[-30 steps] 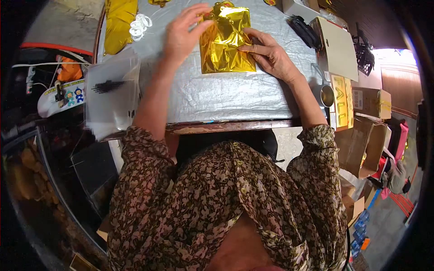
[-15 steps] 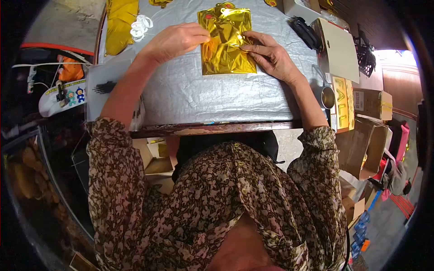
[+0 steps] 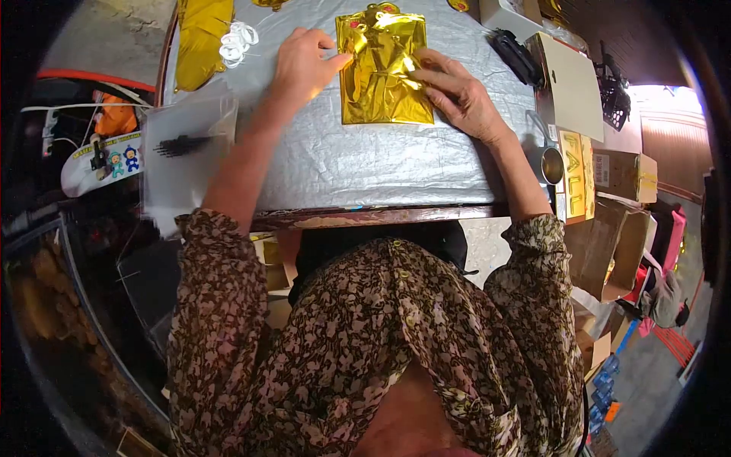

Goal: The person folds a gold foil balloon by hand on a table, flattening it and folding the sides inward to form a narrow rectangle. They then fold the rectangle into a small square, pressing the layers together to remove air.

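A shiny gold foil packet (image 3: pixel 381 91) lies on the silver table cover (image 3: pixel 365 167), with a small red mark near its top left. At its left edge is my left hand (image 3: pixel 304 65), thumb and fingers apart, holding nothing; the thumb tip reaches the foil's edge. My right hand (image 3: pixel 461 91) rests over the packet's right side with its fingers spread, fingertips on the foil. Further left on the table are a bundle of white string (image 3: pixel 237 43) and more gold foil (image 3: pixel 204 46).
Clear plastic sleeves (image 3: pixel 179 183) with dark strips lie at the table's left edge. To the right are a black case (image 3: pixel 514 57), a beige box (image 3: pixel 571 87), a metal cup (image 3: pixel 551 164) and a gold letter pack (image 3: pixel 576 175). Cardboard boxes (image 3: pixel 624 247) stand beyond.
My left hand has opened and drawn back from the foil's face to its left edge, its forearm shifting right. My right hand stays at the packet's right side.
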### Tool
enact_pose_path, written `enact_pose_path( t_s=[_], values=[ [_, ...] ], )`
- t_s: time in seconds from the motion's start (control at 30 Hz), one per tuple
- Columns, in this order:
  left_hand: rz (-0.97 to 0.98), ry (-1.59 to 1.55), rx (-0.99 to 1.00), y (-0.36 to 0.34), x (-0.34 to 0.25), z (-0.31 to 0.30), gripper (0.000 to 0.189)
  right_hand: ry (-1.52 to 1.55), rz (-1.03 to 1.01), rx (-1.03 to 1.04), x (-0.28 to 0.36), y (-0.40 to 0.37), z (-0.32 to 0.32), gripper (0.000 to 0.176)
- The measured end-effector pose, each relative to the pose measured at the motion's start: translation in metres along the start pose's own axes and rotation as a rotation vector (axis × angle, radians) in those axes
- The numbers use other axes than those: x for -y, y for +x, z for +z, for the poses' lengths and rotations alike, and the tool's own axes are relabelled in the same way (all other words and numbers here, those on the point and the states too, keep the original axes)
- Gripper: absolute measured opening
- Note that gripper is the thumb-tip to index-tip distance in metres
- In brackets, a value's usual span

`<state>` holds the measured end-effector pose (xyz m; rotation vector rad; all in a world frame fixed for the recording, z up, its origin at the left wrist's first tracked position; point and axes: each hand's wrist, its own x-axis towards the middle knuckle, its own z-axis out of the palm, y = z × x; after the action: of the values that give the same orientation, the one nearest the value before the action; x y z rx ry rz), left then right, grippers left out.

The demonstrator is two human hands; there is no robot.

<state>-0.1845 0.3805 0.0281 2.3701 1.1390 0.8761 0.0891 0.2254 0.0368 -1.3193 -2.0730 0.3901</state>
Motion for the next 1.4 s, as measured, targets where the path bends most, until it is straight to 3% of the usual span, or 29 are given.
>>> enact_pose_path(
  t_s=[0.07, 0.1, 0.17, 0.2, 0.4, 0.5, 0.63, 0.93, 1.0, 1.07, 1.13, 1.2, 1.23, 1.3, 1.33, 1.4],
  values=[
    [-0.007, 0.060, -0.012, 0.003, 0.002, 0.002, 0.035, 0.211, 0.133, -0.237, 0.008, 0.003, 0.004, 0.035],
    [-0.028, 0.096, -0.010, 0.003, 0.002, 0.004, 0.036, 0.209, 0.132, -0.237, 0.007, 0.004, 0.004, 0.035],
    [-0.041, 0.131, -0.014, 0.004, 0.001, 0.008, 0.036, 0.006, 0.437, -0.346, -0.001, 0.008, 0.004, 0.036],
    [-0.060, 0.145, -0.029, 0.005, 0.002, 0.010, 0.037, -0.102, 0.432, -0.404, -0.020, 0.010, 0.010, 0.036],
    [-0.090, 0.215, -0.109, 0.007, -0.006, 0.016, 0.039, -0.438, 0.480, -0.358, -0.026, 0.033, 0.016, 0.033],
    [-0.163, 0.205, -0.067, 0.009, -0.006, 0.018, 0.036, -0.376, 0.606, -0.267, -0.022, 0.043, 0.013, 0.033],
    [-0.291, 0.129, 0.047, 0.014, -0.018, 0.009, 0.030, -0.374, 0.623, -0.272, -0.023, 0.051, 0.014, 0.032],
    [-0.259, 0.006, -0.032, 0.013, -0.002, 0.023, 0.027, -0.412, 0.668, -0.283, -0.026, 0.061, 0.015, 0.030],
    [-0.316, -0.168, -0.035, 0.003, -0.010, 0.018, 0.025, -0.225, 0.664, -0.207, -0.034, 0.060, 0.012, 0.034],
    [-0.372, -0.342, -0.035, -0.001, -0.010, 0.017, 0.025, -0.106, 0.612, -0.266, -0.042, 0.056, 0.016, 0.036],
    [-0.161, -0.522, -0.024, -0.005, 0.006, 0.026, 0.020, 0.012, 0.553, -0.324, -0.044, 0.053, 0.012, 0.038],
    [-0.117, -0.654, -0.008, -0.007, 0.009, 0.027, 0.018, 0.086, 0.389, -0.336, -0.042, 0.049, 0.003, 0.038],
    [-0.087, -0.788, 0.013, -0.009, 0.008, 0.026, 0.017, 0.087, 0.395, -0.339, -0.042, 0.048, -0.001, 0.038],
    [-0.067, -0.843, 0.024, -0.009, 0.006, 0.022, 0.016, 0.461, 0.438, -0.248, -0.041, 0.045, -0.009, 0.029],
    [-0.057, -0.896, 0.034, -0.008, 0.004, 0.022, 0.015, 0.462, 0.440, -0.252, -0.043, 0.043, -0.014, 0.029],
    [-0.067, -0.905, 0.046, -0.009, 0.001, 0.019, 0.015, 0.691, 0.606, -0.031, -0.046, 0.042, -0.023, 0.028]
  ],
)
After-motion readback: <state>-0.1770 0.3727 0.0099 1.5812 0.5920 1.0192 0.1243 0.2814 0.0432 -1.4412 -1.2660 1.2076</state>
